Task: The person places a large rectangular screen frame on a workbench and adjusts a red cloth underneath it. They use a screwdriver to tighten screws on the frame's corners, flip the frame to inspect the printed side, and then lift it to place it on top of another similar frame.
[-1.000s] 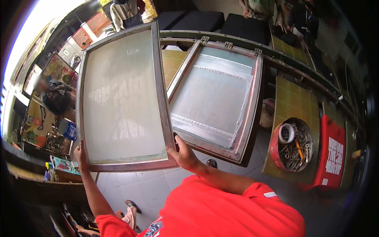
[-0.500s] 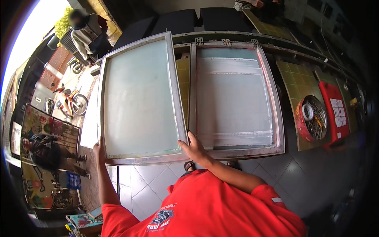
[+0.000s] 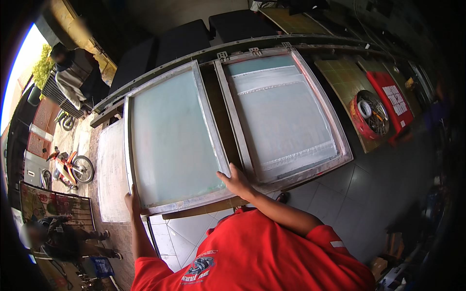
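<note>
A silk-screen frame (image 3: 174, 140) with pale greenish mesh and a metal-grey border is held out in front of me. My left hand (image 3: 132, 201) grips its near left edge, fingers partly hidden behind the border. At the near right corner my right hand (image 3: 238, 182) is closed on the border, thumb lying over the top. Close to the right of it, a second silk-screen frame (image 3: 286, 111) lies on the bench, fixed at its far end by metal hinge clamps (image 3: 255, 51). Strips of whitish tape cross its mesh. Whether the held frame rests on anything underneath is hidden.
Right of the frames stand a red round tub (image 3: 360, 119) with a tape roll and tools, and a red printed panel (image 3: 388, 99). A long rail (image 3: 194, 53) runs behind. One person (image 3: 75, 77) is at far left, another (image 3: 63, 240) at lower left.
The held frame has come down and back from the rail, and a gap now shows between the two frames. My view has turned, tilting the bench. Both hands keep their hold.
</note>
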The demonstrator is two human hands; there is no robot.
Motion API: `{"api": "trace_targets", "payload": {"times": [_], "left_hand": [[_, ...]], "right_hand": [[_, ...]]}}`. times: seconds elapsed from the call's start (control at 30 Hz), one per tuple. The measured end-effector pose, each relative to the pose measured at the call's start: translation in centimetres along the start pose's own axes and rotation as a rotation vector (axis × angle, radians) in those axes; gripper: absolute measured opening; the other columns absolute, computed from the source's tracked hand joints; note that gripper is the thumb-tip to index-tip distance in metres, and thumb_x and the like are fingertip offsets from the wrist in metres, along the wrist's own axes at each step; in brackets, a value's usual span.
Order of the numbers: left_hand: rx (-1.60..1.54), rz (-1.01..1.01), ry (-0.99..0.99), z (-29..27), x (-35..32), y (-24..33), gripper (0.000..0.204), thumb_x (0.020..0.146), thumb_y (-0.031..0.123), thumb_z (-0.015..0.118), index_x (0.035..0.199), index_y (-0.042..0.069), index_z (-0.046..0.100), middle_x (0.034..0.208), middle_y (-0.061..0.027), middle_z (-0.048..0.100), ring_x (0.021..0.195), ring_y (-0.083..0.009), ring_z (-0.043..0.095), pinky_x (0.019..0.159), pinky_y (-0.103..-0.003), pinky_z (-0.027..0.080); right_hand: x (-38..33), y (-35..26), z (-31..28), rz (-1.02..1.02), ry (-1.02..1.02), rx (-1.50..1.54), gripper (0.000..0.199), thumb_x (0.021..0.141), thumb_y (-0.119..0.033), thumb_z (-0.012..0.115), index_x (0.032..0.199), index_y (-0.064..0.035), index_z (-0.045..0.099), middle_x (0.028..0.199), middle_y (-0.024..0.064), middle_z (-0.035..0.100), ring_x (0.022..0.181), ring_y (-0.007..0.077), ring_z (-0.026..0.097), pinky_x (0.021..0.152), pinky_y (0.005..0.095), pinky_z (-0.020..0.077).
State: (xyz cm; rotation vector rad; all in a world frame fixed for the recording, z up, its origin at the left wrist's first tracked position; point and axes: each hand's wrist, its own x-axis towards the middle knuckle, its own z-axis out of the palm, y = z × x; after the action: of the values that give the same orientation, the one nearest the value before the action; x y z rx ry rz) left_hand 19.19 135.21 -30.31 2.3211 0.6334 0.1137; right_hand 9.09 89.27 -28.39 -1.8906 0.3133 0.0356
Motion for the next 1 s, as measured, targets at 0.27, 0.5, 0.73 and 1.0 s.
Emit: {"api": "trace_targets", "payload": {"times": [0.27, 0.5, 0.73, 1.0], "left_hand": [[0.264, 0.039, 0.097, 0.1, 2.2, -1.9, 0.076, 0.081, 0.064, 0.052, 0.079, -0.012, 0.057, 0.070, -0.0253, 0.059, 0.066, -0.0315, 0.056, 0.064, -0.044, 0.044], [0.571, 0.304, 0.337, -0.1, -1.7, 2.6, 0.065, 0.087, 0.056, 0.048, 0.106, -0.006, 0.056, 0.102, -0.0253, 0.057, 0.095, -0.0401, 0.056, 0.082, -0.047, 0.044], [-0.325, 0.656, -0.344, 9.4, -19.0, 15.6, 0.042, 0.088, 0.012, 0.060, 0.127, 0.003, 0.047, 0.116, -0.0179, 0.054, 0.099, -0.0241, 0.055, 0.082, -0.032, 0.045], [0.069, 0.499, -0.275, 20.4, -33.1, 24.9, 0.066, 0.090, 0.034, 0.056, 0.136, -0.005, 0.031, 0.137, -0.0280, 0.034, 0.130, -0.0393, 0.029, 0.108, -0.043, 0.023]], "right_hand": [[-2.0, -0.8, -0.8, -0.167, -0.076, -0.220, 0.081, 0.086, -0.043, 0.058, 0.134, 0.0133, 0.025, 0.137, 0.0388, 0.027, 0.131, 0.0455, 0.027, 0.108, 0.0431, 0.0253], [-3.3, 3.1, -20.8, -0.279, 0.658, -0.368, 0.057, 0.081, -0.030, 0.066, 0.124, 0.0027, 0.047, 0.133, 0.0307, 0.038, 0.125, 0.0409, 0.038, 0.104, 0.0435, 0.0315], [-3.7, 12.9, -33.2, 0.174, 0.837, -0.800, 0.066, 0.082, -0.046, 0.059, 0.124, 0.0035, 0.046, 0.130, 0.0302, 0.041, 0.120, 0.0419, 0.042, 0.099, 0.0456, 0.0359], [-6.3, 16.9, -37.3, -0.071, 0.907, -0.774, 0.063, 0.080, -0.040, 0.063, 0.122, 0.0030, 0.046, 0.122, 0.0246, 0.048, 0.112, 0.0387, 0.048, 0.092, 0.0502, 0.0380]]}}
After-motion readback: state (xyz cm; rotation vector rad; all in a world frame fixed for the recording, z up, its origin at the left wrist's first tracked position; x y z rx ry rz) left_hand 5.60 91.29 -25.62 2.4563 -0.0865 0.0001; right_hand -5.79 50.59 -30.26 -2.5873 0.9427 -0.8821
